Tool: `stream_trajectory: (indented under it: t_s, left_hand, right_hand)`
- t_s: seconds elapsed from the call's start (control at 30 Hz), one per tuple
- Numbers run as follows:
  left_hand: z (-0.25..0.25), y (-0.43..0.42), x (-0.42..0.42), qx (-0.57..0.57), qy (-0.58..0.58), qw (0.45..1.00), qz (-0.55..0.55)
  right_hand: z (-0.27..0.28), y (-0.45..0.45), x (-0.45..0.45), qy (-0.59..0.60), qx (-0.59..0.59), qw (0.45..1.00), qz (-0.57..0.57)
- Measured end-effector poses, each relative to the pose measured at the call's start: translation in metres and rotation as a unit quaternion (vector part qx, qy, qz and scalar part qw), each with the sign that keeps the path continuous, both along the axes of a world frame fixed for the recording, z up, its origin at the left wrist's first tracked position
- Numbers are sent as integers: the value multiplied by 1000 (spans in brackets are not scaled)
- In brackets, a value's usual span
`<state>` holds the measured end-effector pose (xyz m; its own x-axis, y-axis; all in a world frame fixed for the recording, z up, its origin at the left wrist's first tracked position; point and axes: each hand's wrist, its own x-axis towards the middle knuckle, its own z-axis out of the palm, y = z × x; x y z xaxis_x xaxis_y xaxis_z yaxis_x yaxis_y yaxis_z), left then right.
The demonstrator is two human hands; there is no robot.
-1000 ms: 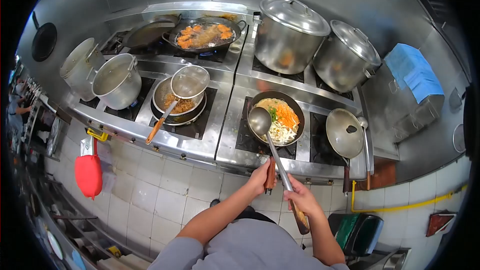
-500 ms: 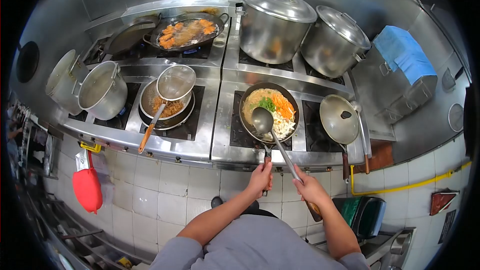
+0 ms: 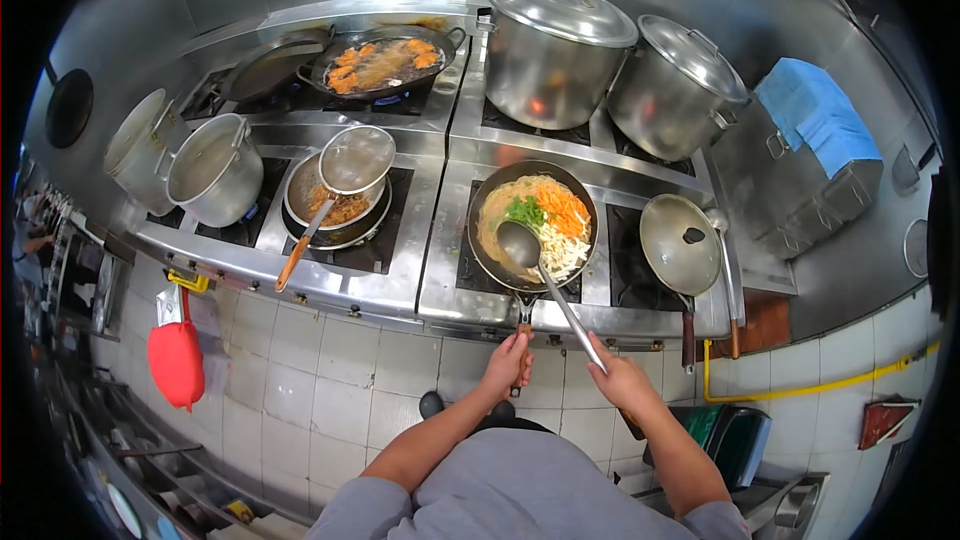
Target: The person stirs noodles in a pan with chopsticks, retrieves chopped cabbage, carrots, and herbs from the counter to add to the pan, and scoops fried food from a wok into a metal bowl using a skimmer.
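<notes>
My left hand point(image 3: 508, 366) is closed around the handle of a dark frying pan point(image 3: 590, 202) on the front burner. In the pan lie noodle-like food at the left, chopped greens point(image 3: 525, 210), orange shreds point(image 3: 562, 210) and white shreds point(image 3: 563, 254). A long metal ladle point(image 3: 520, 244) is held by its handle in my right hand point(image 3: 620, 383), with its bowl down on the food at the pan's lower left. The end of the ladle's handle is mostly hidden behind my right hand and forearm.
Two lidded pots point(image 3: 555, 60) stand behind the pan. A lidded pan point(image 3: 680, 245) sits to its right. On the left are a strainer point(image 3: 357, 160) over a pan, two open pots point(image 3: 215, 170) and a wok of frying orange pieces point(image 3: 385, 65). A person point(image 3: 30, 240) is at far left.
The frying pan and my left hand have shifted a little left. My right hand has moved forward along the ladle, whose bowl has gone from the pan's left edge down onto the food.
</notes>
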<state>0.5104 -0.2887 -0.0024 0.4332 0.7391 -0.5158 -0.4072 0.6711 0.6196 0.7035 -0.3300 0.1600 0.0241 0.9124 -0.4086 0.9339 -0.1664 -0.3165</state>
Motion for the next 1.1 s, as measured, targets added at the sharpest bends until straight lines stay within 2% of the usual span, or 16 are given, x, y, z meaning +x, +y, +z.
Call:
stream_trajectory:
  t_s: [0.23,0.3,0.33,0.37,0.4,0.43,0.5,0.53,0.6,0.73,0.8,0.97,1.03,1.1]
  left_hand:
    - [2,-1,3,-2,-3,1000,16]
    - [9,1,2,-1,-5,1000,11]
    - [13,4,0,3,-4,1000,13]
    - [25,6,-2,3,28,1000,2]
    - [35,9,-4,3,60,998,-12]
    - [43,13,-6,6,61,998,-13]
    - [56,24,-13,4,62,998,-22]
    - [63,31,-18,5,64,998,-21]
    - [63,35,-26,20,72,997,-29]
    - [61,36,-35,41,75,996,-34]
    - [61,32,-37,45,71,996,-27]
    - [61,32,-38,51,68,996,-29]
    - [64,32,-38,42,68,996,-29]
    - [68,32,-38,37,70,996,-30]
  right_hand:
    - [-2,1,15,-16,36,998,51]
    - [14,2,10,147,-91,983,-61]
    - [7,4,14,147,-88,983,-59]
    - [-7,6,21,286,-122,945,-103]
    - [-9,8,22,418,-152,884,-145]
    - [-5,10,24,419,-149,884,-145]
    - [18,15,18,554,-216,775,-214]
    - [18,15,19,555,-212,775,-215]
    - [19,17,24,607,-205,739,-211]
    - [50,14,32,579,-166,775,-189]
    - [63,9,42,482,-135,842,-202]
    - [47,2,67,428,-95,877,-196]
    - [51,-5,59,363,-40,917,-159]
    - [42,-5,70,395,-50,901,-171]
